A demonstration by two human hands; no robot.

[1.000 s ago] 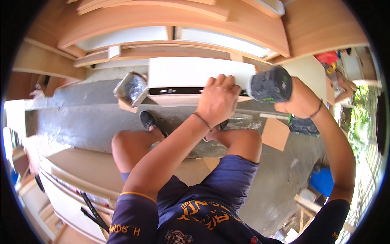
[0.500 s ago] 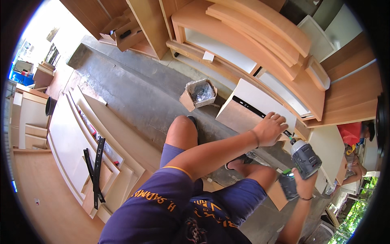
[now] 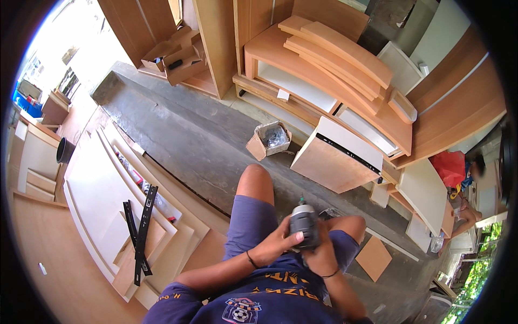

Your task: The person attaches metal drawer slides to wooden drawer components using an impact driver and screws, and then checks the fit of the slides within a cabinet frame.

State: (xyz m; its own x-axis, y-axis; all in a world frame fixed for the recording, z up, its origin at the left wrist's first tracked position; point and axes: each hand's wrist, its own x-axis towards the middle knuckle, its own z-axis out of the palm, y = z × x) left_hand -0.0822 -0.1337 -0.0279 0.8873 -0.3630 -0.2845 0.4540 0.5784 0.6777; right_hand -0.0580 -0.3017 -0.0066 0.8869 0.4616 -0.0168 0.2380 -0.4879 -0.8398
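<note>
We have the fingers of our left hand [image 3: 276, 243] and right hand [image 3: 324, 256] clamped on the drill [image 3: 305, 227], over our legs [image 3: 255, 183], well apart from the rail [image 3: 348, 153]; should our grip slacken, it (bit [image 3: 302, 200] pointing away) could drop

Yellow ltrs [image 3: 285, 293] run across my shirt [image 3: 286, 311] front nr a badge [image 3: 241, 311] w/ a ball, plus sm. ltrs on my L sleeve [image 3: 183, 296], too tiny to read fully.
</note>
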